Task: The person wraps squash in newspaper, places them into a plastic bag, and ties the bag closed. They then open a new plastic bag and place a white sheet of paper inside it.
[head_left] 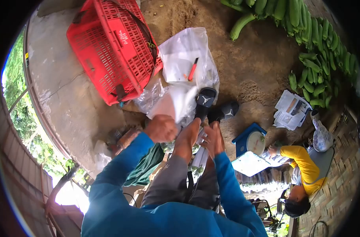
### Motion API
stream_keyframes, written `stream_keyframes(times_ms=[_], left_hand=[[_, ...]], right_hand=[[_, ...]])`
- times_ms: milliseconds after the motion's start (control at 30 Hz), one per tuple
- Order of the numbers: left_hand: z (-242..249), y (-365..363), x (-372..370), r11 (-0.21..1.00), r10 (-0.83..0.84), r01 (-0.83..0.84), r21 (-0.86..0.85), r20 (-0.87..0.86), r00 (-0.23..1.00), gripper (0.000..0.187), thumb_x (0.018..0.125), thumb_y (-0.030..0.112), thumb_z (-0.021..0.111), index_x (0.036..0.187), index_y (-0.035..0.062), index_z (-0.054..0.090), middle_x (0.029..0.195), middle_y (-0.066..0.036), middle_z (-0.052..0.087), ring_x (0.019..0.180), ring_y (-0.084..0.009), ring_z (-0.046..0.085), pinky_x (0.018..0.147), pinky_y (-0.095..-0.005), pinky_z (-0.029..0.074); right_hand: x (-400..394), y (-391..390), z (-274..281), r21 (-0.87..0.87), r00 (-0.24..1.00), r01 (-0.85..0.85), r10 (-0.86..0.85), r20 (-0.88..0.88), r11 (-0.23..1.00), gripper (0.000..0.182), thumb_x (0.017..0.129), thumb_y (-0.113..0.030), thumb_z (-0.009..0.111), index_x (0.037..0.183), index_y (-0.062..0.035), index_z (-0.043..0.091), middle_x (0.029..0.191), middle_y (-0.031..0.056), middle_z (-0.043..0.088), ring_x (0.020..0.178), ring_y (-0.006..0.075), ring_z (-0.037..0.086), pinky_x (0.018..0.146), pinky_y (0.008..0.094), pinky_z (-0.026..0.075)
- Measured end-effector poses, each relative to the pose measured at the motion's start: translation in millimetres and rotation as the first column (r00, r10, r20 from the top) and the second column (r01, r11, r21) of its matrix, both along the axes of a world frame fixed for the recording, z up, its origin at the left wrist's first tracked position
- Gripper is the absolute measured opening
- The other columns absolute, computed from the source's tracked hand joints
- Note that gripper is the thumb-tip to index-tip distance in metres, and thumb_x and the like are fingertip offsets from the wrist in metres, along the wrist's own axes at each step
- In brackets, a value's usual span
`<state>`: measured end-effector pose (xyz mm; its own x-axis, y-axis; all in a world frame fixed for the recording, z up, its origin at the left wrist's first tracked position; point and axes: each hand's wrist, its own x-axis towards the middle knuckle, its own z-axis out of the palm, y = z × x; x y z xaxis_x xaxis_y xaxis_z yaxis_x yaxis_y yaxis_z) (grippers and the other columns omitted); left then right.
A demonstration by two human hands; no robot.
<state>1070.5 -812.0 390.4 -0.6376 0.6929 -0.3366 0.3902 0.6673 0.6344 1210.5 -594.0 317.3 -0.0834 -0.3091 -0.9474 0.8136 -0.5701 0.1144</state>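
Observation:
My left hand (161, 128) is closed in front of my left knee. A blurred white sheet (180, 103), plastic or paper, reaches up from it and appears to be gripped there. My right hand (212, 139) rests at my right knee with its fingers apart and nothing visible in it. Beyond my feet, a clear plastic bag (207, 51) lies spread on the ground. A red-handled knife or cutter (193, 70) sits on the bag. More crumpled clear plastic (150, 94) lies beside the crate.
A red plastic crate (105, 51) lies tilted at upper left. Green bananas (314, 75) line the upper right. Printed papers (292, 110) and a blue weighing scale (249, 142) are to the right. Another person in a yellow sleeve (304, 158) sits by the woven wall (345, 173).

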Motion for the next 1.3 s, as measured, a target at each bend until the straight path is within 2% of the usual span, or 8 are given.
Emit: stream_keyframes(times_ms=[100,200,400,567,667,900,1100,1300], left_hand=[[16,38,42,0.972,-0.076,0.045,0.231,0.129,0.989,0.018,0.061,0.013,0.061,0.052,0.0083,0.047,0.056,-0.009,0.047,0.052,-0.0266,0.052,0.051,-0.0387,0.042],[26,62,76,0.963,-0.117,0.082,0.258,0.124,0.985,0.015,0.06,0.013,0.062,0.053,0.0099,0.048,0.057,-0.006,0.047,0.054,-0.0235,0.052,0.053,-0.0359,0.043],[102,83,84,0.884,-0.327,0.278,0.376,0.073,0.942,0.011,0.057,0.016,0.062,0.054,0.0112,0.053,0.061,-0.002,0.052,0.06,-0.0202,0.054,0.056,-0.0334,0.043],[167,85,99,0.824,-0.478,0.361,0.436,0.196,0.856,0.013,0.054,0.026,0.061,0.055,0.0139,0.058,0.064,-0.004,0.058,0.066,-0.0233,0.059,0.059,-0.0384,0.046],[215,90,95,0.828,-0.463,0.321,0.46,0.239,0.853,0.015,0.063,0.023,0.059,0.055,0.0109,0.057,0.063,-0.007,0.057,0.067,-0.0274,0.059,0.06,-0.041,0.048],[271,88,46,0.932,-0.002,-0.094,0.349,0.263,0.965,0.016,0.079,0.019,0.059,0.072,0.0049,0.055,0.074,-0.012,0.057,0.073,-0.0309,0.058,0.067,-0.0395,0.047],[319,122,-12,0.895,0.215,-0.167,0.413,-0.073,0.974,0.038,0.088,0.035,0.052,0.1,-0.0009,0.052,0.088,-0.019,0.058,0.082,-0.0351,0.058,0.075,-0.0406,0.045],[354,142,-16,0.983,0.019,-0.098,0.156,0.444,0.896,0.052,0.089,0.046,0.047,0.104,-0.0035,0.055,0.092,-0.02,0.06,0.086,-0.0287,0.058,0.08,-0.0341,0.044]], right_hand=[[-36,-18,-16,-0.525,0.802,0.561,-0.578,0.151,0.64,0.085,0.081,-0.071,0.041,0.135,-0.0053,0.039,0.13,0.0121,0.048,0.118,0.0301,0.046,0.097,0.0486,0.04],[-54,-7,0,-0.28,0.789,0.582,-0.614,-0.035,0.764,0.074,0.086,-0.064,0.041,0.13,-0.0052,0.044,0.121,0.0113,0.055,0.106,0.0268,0.056,0.089,0.0433,0.047],[-54,68,78,0.215,0.82,0.103,0.039,-0.57,0.971,0.033,0.092,-0.03,0.045,0.106,-0.0046,0.06,0.093,0.0076,0.062,0.079,0.0172,0.062,0.073,0.0324,0.052],[-61,104,174,-0.085,0.975,-0.194,0.183,-0.124,0.977,0.031,0.086,-0.025,0.049,0.097,0.0003,0.064,0.085,0.0067,0.065,0.076,0.0175,0.062,0.073,0.0296,0.048],[-46,113,207,0.474,0.407,-0.417,0.626,-0.666,0.776,0.032,0.081,-0.03,0.06,0.089,0.0009,0.067,0.078,0.0076,0.066,0.07,0.0156,0.062,0.066,0.0282,0.048],[-39,99,300,0.063,0.879,-0.008,0.037,-0.476,0.998,0.024,0.084,-0.023,0.065,0.092,-0.0001,0.066,0.08,0.0064,0.067,0.068,0.0134,0.064,0.061,0.0257,0.05],[-52,85,329,0.312,0.578,-0.036,0.275,-0.768,0.949,0.022,0.087,-0.024,0.063,0.094,-0.0032,0.065,0.078,-0.0016,0.062,0.063,0.006,0.053,0.054,0.0222,0.041],[-61,74,341,0.342,0.179,0.016,0.334,-0.925,0.939,0.025,0.092,-0.027,0.058,0.098,-0.0027,0.06,0.074,-0.0025,0.056,0.062,0.0047,0.046,0.054,0.0243,0.039]])
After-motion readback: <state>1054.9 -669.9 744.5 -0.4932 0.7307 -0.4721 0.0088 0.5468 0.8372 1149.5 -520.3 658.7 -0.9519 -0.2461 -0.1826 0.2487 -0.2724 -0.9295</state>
